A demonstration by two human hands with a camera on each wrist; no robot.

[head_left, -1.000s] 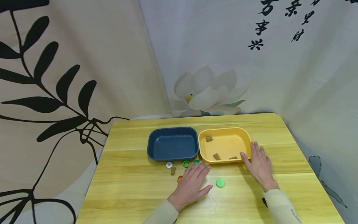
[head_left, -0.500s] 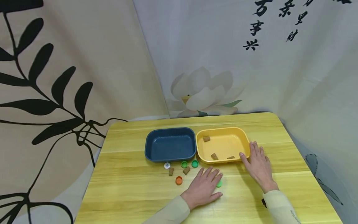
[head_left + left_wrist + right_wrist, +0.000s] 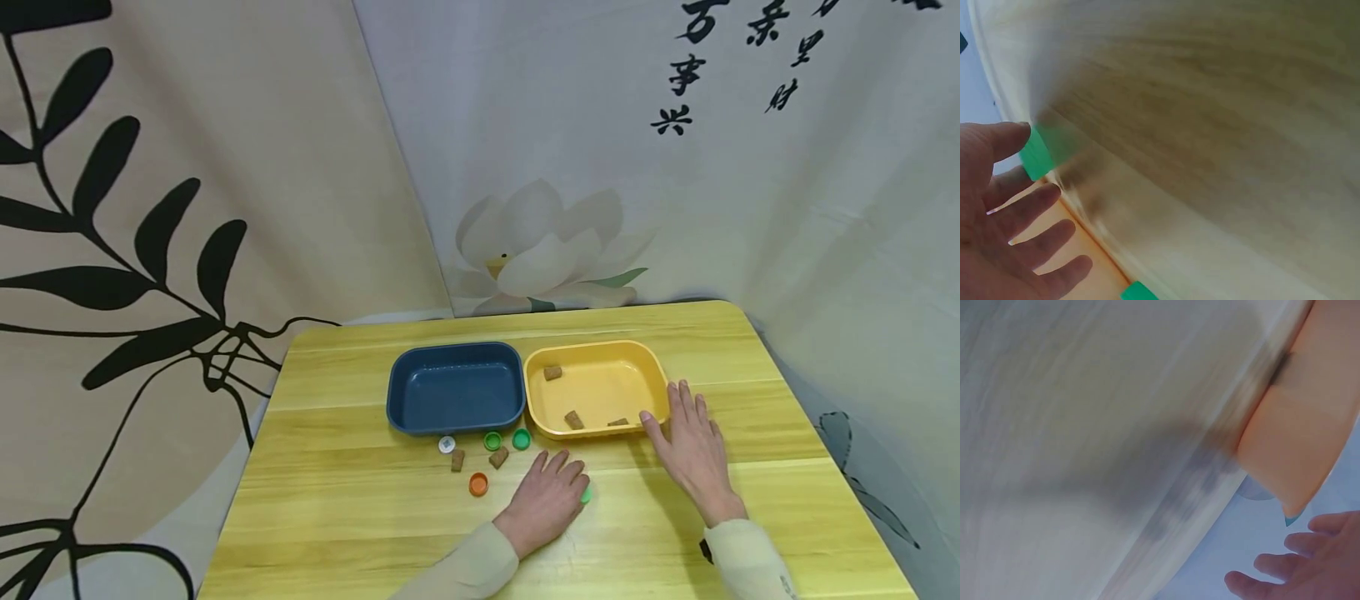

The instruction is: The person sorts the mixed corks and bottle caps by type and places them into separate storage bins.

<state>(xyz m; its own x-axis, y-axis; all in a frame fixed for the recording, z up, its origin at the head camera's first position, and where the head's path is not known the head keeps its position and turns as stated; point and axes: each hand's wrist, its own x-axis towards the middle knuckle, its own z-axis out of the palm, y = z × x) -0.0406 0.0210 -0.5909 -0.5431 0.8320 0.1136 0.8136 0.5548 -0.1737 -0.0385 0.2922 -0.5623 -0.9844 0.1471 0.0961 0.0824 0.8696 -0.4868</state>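
Green cap [image 3: 1036, 156], pinched

From above, the left hand [image 3: 546, 502] hides most of it, in front of the yellow tray [image 3: 600, 396]; thumb and finger squeeze its sides; the right hand [image 3: 695, 457] has straight, free fingers by the tray's right edge; I cannot tell if they touch; black writing [image 3: 686, 75] on the cloth [image 3: 847, 192] says 万事兴; top letters are cut off.

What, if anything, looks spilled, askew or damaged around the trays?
Nothing stands out: the blue tray and yellow tray sit upright, side by side, with no visible damage. The loose caps and two brown pieces in front seem laid out, not spilled.
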